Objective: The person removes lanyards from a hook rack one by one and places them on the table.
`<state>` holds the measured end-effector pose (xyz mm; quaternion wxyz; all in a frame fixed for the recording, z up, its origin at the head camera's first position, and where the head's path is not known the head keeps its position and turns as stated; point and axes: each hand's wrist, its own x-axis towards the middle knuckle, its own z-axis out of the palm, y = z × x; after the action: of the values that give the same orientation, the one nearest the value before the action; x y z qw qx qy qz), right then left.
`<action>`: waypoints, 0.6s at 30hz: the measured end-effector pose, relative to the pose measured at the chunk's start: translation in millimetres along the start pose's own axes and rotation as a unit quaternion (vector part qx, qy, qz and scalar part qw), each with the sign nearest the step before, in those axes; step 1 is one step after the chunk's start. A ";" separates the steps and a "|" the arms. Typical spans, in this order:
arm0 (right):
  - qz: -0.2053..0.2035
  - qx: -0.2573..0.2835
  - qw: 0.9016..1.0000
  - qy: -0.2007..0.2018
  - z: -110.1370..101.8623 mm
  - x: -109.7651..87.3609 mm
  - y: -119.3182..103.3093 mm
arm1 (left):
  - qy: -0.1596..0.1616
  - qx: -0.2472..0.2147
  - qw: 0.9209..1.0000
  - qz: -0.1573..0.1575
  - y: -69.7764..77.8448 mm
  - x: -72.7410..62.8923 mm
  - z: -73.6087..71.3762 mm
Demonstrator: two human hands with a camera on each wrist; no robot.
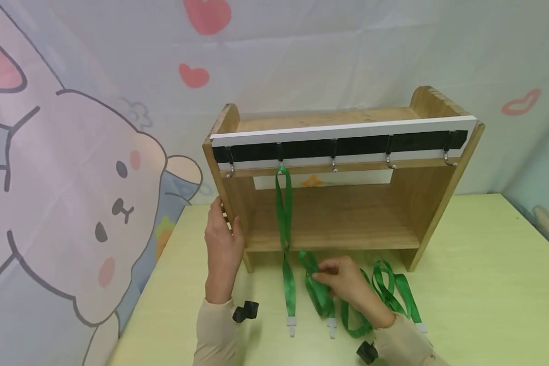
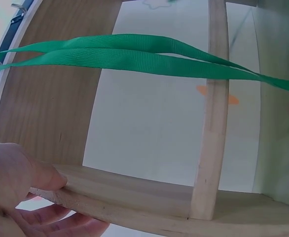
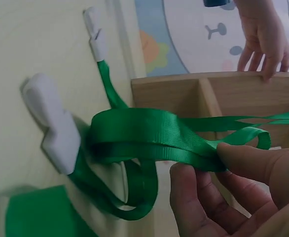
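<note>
Green lanyard (image 1: 320, 299) before the wooden rack (image 1: 347, 218) is pinched in the right hand (image 1: 346, 282), grip closed; the left hand's (image 1: 224, 246) grip clasps the rack's left side.

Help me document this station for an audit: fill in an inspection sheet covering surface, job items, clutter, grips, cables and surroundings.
Surface: pale yellow-green tabletop, no spill visible.
Job items: wooden hook rack upright; hanging green lanyard on its second hook from the left; held green lanyard bunched; loose green straps near the right forearm, lanyard count unclear.
Clutter: nothing seen.
Grips: left hand grips the rack's left side panel; right hand pinches the held lanyard.
Cables: nothing seen.
Surroundings: cartoon-printed backdrop behind the rack.
</note>
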<state>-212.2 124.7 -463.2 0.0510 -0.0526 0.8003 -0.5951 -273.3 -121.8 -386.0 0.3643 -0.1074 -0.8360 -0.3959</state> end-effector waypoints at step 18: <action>0.013 -0.064 0.997 0.033 5.1 5.9 20.6 | -0.003 0.007 1.000 -0.012 2.7 -0.5 -1.5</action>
<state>-217.7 124.9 -484.5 0.0285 -0.0260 0.8386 -0.5434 -270.9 -121.2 -384.2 0.3578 -0.0963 -0.8413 -0.3936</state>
